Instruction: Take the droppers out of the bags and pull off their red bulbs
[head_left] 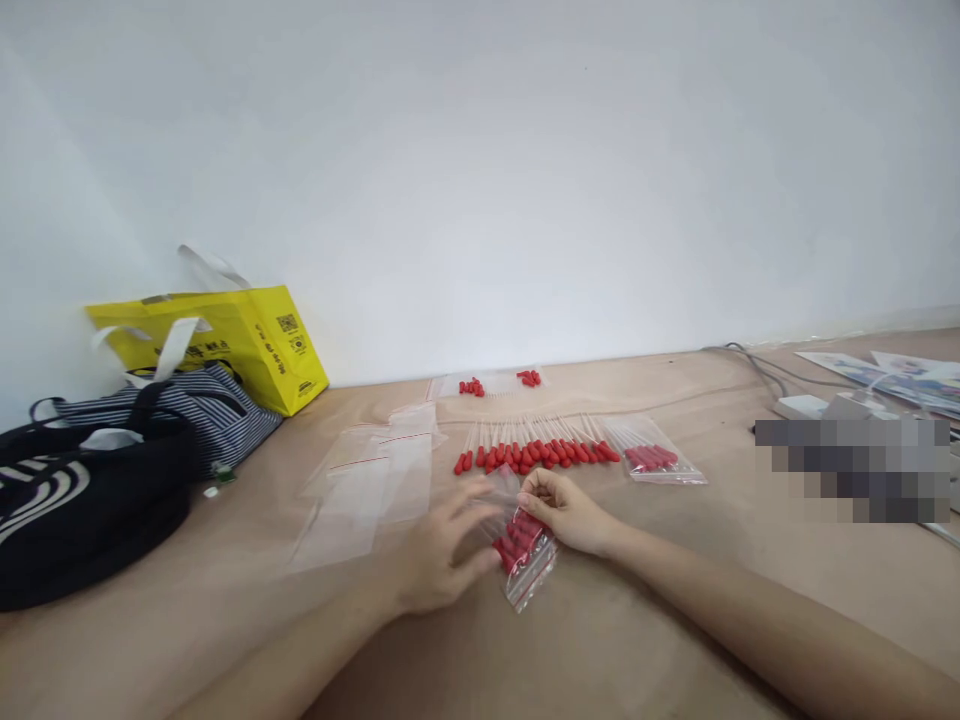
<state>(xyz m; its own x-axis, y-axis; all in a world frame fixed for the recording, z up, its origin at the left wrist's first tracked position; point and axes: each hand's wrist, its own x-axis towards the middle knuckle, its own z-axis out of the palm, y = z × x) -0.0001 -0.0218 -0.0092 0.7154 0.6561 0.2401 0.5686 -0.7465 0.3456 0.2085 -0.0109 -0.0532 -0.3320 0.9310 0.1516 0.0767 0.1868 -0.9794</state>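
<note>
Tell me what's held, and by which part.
The right hand pinches a clear zip bag of red pieces by its right edge, away from the zip end. Whether the blurred left hand also grips it cannot be told.

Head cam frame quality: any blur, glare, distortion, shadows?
Head view throughout: left hand looks motion-blurred, right hand crisper; glints on the clear plastic zip bag of red pieces; soft light across the plain white wall, faint shadow under the right forearm; black fabric item with white stripes looks stretched, left edge; pixelated grey-black block at right.
</note>
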